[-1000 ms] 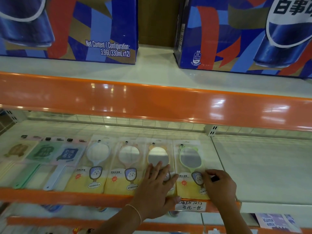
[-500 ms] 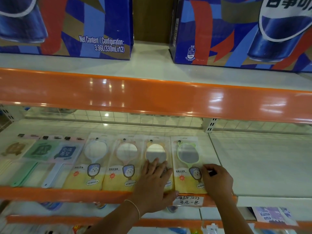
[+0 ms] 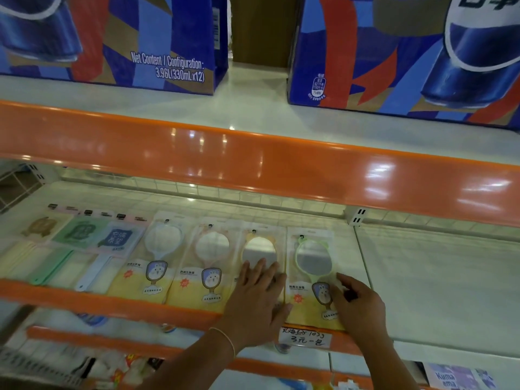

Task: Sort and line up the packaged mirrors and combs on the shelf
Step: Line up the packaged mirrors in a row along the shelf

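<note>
**Lining up the last mirror packs**

The left hand (image 3: 257, 298) lies flat, fingers straight, pressing down on the clear pack with the yellow-rimmed mirror (image 3: 260, 249). It holds that pack in place and does not grip it. At 3 o'clock from it, the right hand (image 3: 358, 305) has curled fingers at the right edge of the clear pack with the green-rimmed mirror (image 3: 312, 257). It looks like a pinch on that edge, with the thumb on top.

This step looks like the end of the job: setting the green mirror pack straight beside the yellow one. The two packs lie just beside each other, bottoms near the orange front lip of the shelf (image 3: 112, 301).

Going out toward 9 o'clock, there is the pack with the pink-rimmed mirror (image 3: 212, 244), then the pack with the pale blue-rimmed mirror (image 3: 164, 237). Further left lie the three flat comb packs (image 3: 81, 232), brown, green and blue, also in a row. At 3 o'clock from the right hand the white shelf is bare.

Next, I think the right hand needs a small, gentle push to make the green pack's edge run even with its neighbour. The left hand should keep the yellow pack from sliding. The packs are smooth, so they may slip.

A handwritten price tag (image 3: 305, 337) hangs at 6 o'clock, under the hands.
</note>
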